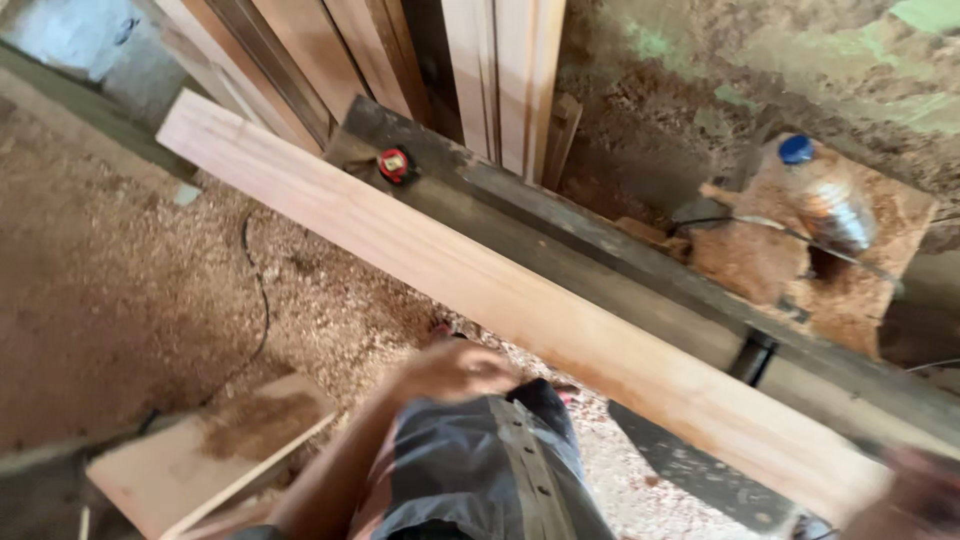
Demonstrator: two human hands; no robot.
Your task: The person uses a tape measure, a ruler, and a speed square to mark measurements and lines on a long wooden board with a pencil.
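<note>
Two hands are in view, both blurred. Left hand (455, 372): positioned at lower centre, over the person's grey shorts (480, 470), just below the near edge of the long plank (480, 270). Its fingers appear curled inward, but the blur makes it impossible to tell whether they hold anything or touch the plank. Right hand (915, 495): located at the lower right corner, at the near end of the long plank. It sits against or just beside the plank end; contact and the degree of finger closure cannot be determined.

Long plank: pale, smooth wood, running diagonally from upper left to lower right. It lies along the near side of a dark, worn table (620, 260) that follows the same diagonal.

Items on the table: a small red and black tape measure (396, 164) rests on the dark surface near the upper end, just beside the far edge of the plank. A clear plastic bottle (822, 195) with a blue cap lies tilted on a sawdust-covered block at upper right, with a thin black cable crossing it.

Surroundings: several boards (505, 70) lean upright behind the table. Sawdust covers the floor (120, 300). A short offcut board (205, 455) lies on the floor at lower left.
</note>
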